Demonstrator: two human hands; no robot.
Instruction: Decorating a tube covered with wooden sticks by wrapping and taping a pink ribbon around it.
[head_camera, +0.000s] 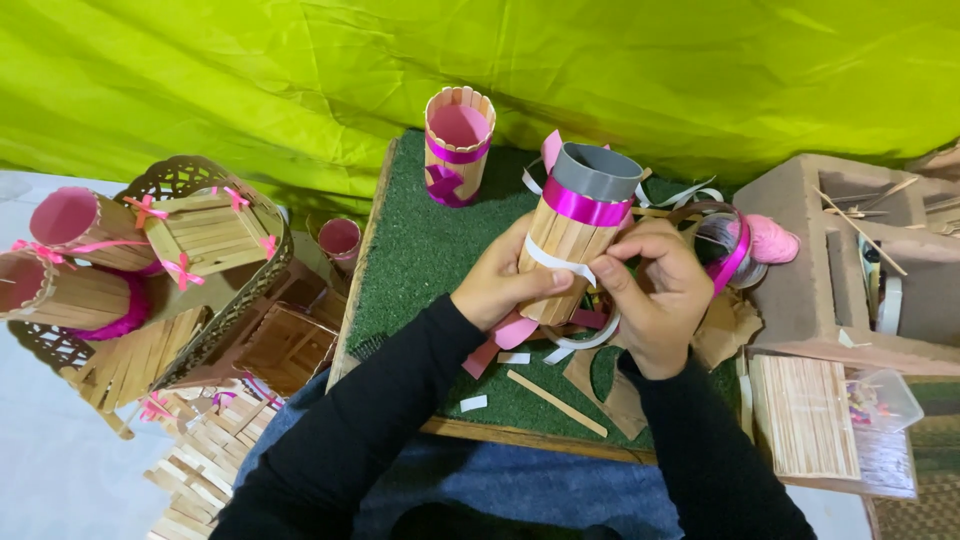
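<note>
Clearly the left hand (497, 283) grips the grey tube clad in wooden sticks (572, 232), tilted up-right. Right hand (655, 290), just beside, pinches its white strip (560, 261).

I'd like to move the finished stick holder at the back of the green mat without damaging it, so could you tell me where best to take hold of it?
Grip the finished holder around its bare wooden sticks, just above the pink ribbon band, coming down from above and the front. It stands upright with open space around it, so a hand can probably wrap round its sides. Avoid the bow low on its front, which looks easy to crush.
</note>
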